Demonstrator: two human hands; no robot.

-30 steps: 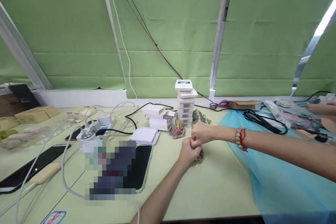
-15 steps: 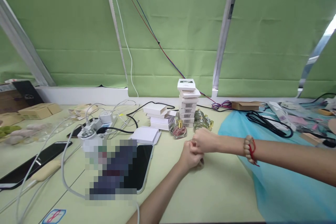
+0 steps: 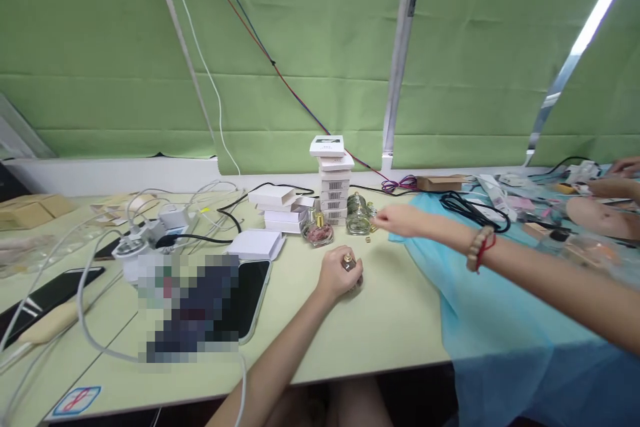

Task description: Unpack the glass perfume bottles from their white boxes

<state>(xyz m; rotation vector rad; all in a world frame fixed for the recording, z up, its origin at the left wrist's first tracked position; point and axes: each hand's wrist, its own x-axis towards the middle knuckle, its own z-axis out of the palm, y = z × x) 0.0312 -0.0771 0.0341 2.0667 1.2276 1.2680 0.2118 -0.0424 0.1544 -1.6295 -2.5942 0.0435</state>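
My left hand (image 3: 336,275) is wrapped round a small perfume bottle (image 3: 349,261) just above the table. The bottle's gold neck points up between thumb and fingers; most of its body is hidden. Further back, my right hand (image 3: 399,221), with a bead bracelet on its wrist, is closed with the fingertips together beside a group of clear glass bottles (image 3: 359,223). Whatever it may hold cannot be made out. Below those fingertips lies a tiny gold piece (image 3: 369,239). Left of the group stand gold-capped bottles with reddish contents (image 3: 319,233).
A tall stack of white boxes (image 3: 335,185) rises behind the bottles, with more white boxes (image 3: 281,220) to its left. Phones, a plug adapter (image 3: 134,250) and cables spread over the left side. Blue sheeting (image 3: 480,293) covers the right. Another person's hand (image 3: 625,167) shows at far right.
My hands, together before, are now apart. The right one has moved back to the glass bottles, and the bottle in my left hand has come into sight. The view has shifted right and down.
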